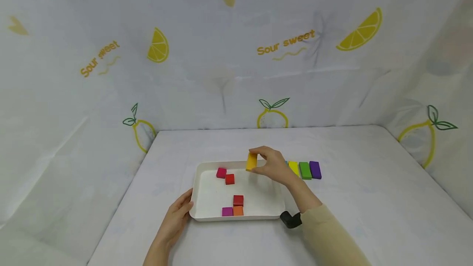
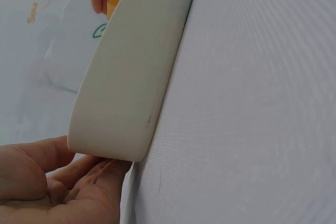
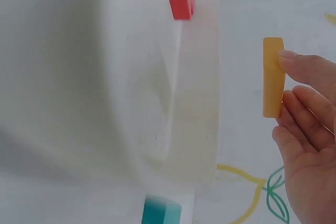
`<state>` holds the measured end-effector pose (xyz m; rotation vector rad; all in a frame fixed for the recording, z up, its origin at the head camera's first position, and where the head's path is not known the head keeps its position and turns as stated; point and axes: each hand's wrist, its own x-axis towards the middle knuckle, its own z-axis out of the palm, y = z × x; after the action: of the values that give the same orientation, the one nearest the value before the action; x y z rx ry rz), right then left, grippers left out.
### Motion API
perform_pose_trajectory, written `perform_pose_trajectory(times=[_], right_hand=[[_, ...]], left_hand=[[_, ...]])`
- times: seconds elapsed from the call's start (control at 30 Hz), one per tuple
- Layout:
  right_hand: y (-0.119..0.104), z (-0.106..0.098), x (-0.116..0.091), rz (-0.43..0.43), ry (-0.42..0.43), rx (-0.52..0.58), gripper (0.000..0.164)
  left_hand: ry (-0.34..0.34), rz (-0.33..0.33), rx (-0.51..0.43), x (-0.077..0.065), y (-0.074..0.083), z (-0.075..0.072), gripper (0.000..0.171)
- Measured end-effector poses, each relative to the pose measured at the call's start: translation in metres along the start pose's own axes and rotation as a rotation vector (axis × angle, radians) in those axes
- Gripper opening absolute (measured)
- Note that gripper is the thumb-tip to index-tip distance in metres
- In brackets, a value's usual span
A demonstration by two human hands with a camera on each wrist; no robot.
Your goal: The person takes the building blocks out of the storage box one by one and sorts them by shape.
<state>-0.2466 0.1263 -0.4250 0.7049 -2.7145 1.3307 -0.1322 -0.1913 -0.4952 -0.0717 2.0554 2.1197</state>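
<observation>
A white rectangular tray (image 1: pixel 258 210) lies on the table with several coloured blocks inside. My left hand (image 1: pixel 175 219) holds its left edge, thumb and fingers at the rim and side wall; the left wrist view shows this hand (image 2: pixel 68 182) at the tray's end (image 2: pixel 126 82). Above the tray's back edge, my right hand (image 1: pixel 273 167) pinches an orange-yellow block (image 1: pixel 251 161) upright between thumb and fingers. In the right wrist view the block (image 3: pixel 272 77) hangs in the fingertips beyond the tray's rim. Two red blocks (image 1: pixel 230 179) (image 1: pixel 238 200) sit in the tray.
Also in the tray are a pink block (image 1: pixel 221 173), a magenta block (image 1: pixel 227 212) and an orange block (image 1: pixel 238 210). Outside, right of it, stand yellow (image 1: pixel 293 168), green (image 1: pixel 305 170) and purple (image 1: pixel 315 170) blocks, plus a partly hidden teal block (image 3: pixel 160 211). A lemon-printed cloth (image 1: pixel 207 93) hangs behind.
</observation>
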Motion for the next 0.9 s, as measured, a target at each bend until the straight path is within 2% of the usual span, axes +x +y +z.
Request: perform_pose_trajectory(times=[0.23, 0.57, 0.9], right_hand=[[0.027, -0.032, -0.015, -0.014, 0.061, -0.056, 0.055], [0.061, -0.071, -0.035, 0.087, 0.075, -0.123, 0.056], [0.083, -0.106, -0.059, 0.194, 0.075, -0.182, 0.060]], left_hand=[[0.003, -0.006, -0.020, 0.001, -0.003, 0.002, 0.057], [0.011, -0.016, -0.029, 0.002, -0.002, 0.000, 0.058], [0.010, -0.009, -0.027, 0.002, -0.002, 0.000, 0.057]])
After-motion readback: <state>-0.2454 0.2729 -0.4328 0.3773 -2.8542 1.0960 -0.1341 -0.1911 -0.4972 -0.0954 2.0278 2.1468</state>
